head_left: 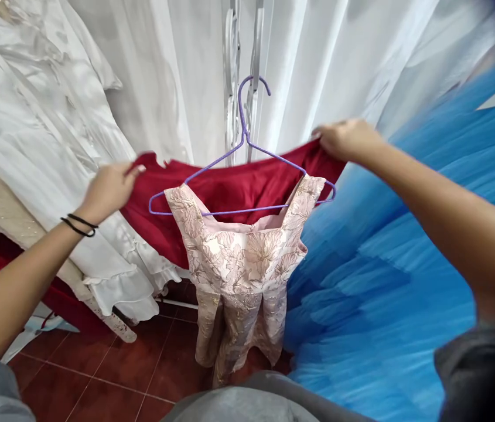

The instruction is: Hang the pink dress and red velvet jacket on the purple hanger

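At the two ends of the red satin cloth (229, 183), both hands are closed on its upper edge: the left hand (110, 186) pinches one side, the right hand (349, 138) curls over the other. Between them the cloth spreads behind a purple hanger (244, 135), which carries a pink floral brocade dress (247, 258) by its straps. White metal bars (229, 58) stand behind the hook. A white dress (54, 129) crowds the left wrist; blue tulle (383, 281) fills the space beneath the right forearm. Red floor tiles (111, 369) open out at lower left.
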### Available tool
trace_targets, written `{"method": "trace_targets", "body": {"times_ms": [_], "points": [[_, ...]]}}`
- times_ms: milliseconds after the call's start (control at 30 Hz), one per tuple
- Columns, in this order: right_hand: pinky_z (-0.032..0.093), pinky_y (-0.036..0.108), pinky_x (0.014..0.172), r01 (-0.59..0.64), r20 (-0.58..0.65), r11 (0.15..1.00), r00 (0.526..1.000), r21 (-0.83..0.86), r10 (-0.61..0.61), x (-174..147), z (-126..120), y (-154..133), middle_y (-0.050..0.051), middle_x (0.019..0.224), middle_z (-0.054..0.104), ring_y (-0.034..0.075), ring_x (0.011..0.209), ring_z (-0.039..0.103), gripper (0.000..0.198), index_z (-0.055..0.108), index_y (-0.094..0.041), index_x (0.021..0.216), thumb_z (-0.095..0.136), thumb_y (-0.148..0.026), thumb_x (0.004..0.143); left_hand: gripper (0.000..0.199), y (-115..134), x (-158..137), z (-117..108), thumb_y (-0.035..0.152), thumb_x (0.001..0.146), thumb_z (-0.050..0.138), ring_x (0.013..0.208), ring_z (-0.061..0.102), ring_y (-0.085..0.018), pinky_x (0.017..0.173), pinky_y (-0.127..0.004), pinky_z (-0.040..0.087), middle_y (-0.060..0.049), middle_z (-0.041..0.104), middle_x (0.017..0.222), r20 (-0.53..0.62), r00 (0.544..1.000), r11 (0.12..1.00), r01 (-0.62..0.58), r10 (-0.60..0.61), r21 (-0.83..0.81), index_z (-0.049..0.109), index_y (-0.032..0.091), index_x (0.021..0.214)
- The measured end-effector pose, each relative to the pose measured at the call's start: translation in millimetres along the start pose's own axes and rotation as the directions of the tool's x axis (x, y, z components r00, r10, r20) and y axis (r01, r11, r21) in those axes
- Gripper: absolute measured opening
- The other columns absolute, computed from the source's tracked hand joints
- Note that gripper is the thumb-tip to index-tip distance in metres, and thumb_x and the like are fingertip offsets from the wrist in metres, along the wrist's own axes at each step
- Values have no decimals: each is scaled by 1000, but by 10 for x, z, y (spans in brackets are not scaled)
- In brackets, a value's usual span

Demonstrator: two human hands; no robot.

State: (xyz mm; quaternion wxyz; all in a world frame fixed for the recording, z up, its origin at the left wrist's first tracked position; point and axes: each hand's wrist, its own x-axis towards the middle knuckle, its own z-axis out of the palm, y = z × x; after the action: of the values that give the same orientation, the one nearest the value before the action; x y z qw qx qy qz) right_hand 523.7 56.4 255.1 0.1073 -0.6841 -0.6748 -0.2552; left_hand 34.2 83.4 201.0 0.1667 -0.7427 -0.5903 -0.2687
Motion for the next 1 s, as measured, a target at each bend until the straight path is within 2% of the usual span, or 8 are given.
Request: {"method": "trace_targets", "body": {"times_ms": [133, 267, 400, 500, 567, 700, 867, 1000], "points": [[36, 31, 83, -65, -315, 998, 948, -24, 54, -126, -168, 60, 22, 118, 65, 21, 111, 61, 49, 46, -3, 140, 25, -21, 100, 44, 7, -53, -112, 43, 99, 33, 71, 50, -19, 63, -27, 20, -8, 62, 78, -269, 961, 983, 104, -60, 150, 65, 12, 96], [43, 31, 77, 62, 253, 983, 962, 173, -105, -283, 138, 100, 17, 99, 72, 22, 91, 65, 46, 66, -3, 119, 40, -36, 99, 36, 41, -248, 50, 41, 94, 40, 67, 47, -16, 63, -25, 26, -4, 55, 68, 177, 984, 998, 3, 7, -58, 52, 17, 71], [47, 34, 81, -84, 527, 943, 843, 323, -106, -228, 161, 125, 10, 97, 73, 20, 86, 64, 40, 72, -7, 108, 57, -40, 89, 35, 65, -166, 13, 36, 93, 42, 60, 35, -11, 60, -23, 22, 2, 40, 60, 15, 1000, 993, 5, -3, -120, 42, 17, 64], [43, 34, 84, -66, 367, 983, 930, 169, 0, -165, 109, 80, 19, 107, 70, 21, 94, 61, 38, 69, 0, 110, 59, -28, 88, 35, 43, -23, -77, 36, 95, 39, 61, 26, -11, 60, -25, 17, 2, 35, 63, -203, 978, 998, 51, -56, -29, 50, 14, 71], [42, 33, 85, -49, 204, 998, 978, 48, 38, -151, 169, 8, 23, 116, 67, 24, 104, 59, 35, 66, 1, 114, 54, -18, 87, 36, 21, 37, -53, 38, 95, 39, 62, 26, -13, 60, -26, 17, 1, 38, 64, -107, 992, 998, 69, -68, 6, 56, 13, 75], [44, 28, 80, -15, 333, 1000, 943, 9, 11, -126, 293, -137, 18, 111, 70, 26, 103, 63, 36, 69, -5, 113, 54, -8, 81, 39, 17, 79, 72, 39, 95, 39, 67, 41, -16, 63, -26, 26, -6, 54, 71, 148, 988, 999, 42, -44, 18, 64, 11, 84], [40, 29, 90, -127, -112, 979, 983, 157, 146, -177, 20, -97, 24, 124, 61, 23, 116, 57, 50, 52, 1, 134, 42, -4, 85, 45, 106, -109, -131, 41, 99, 30, 79, 52, -22, 69, -28, 30, -10, 64, 88, -157, 977, 972, 171, -145, 161, 64, 12, 104], [41, 32, 77, -222, 80, 967, 974, 123, 214, -463, -304, -62, 23, 103, 68, 25, 101, 62, 38, 66, 0, 114, 48, -11, 83, 30, 285, -620, -487, 41, 96, 34, 60, 40, -20, 62, -30, 21, -1, 41, 64, -189, 981, 990, 66, -42, 122, 51, 21, 81]]}}
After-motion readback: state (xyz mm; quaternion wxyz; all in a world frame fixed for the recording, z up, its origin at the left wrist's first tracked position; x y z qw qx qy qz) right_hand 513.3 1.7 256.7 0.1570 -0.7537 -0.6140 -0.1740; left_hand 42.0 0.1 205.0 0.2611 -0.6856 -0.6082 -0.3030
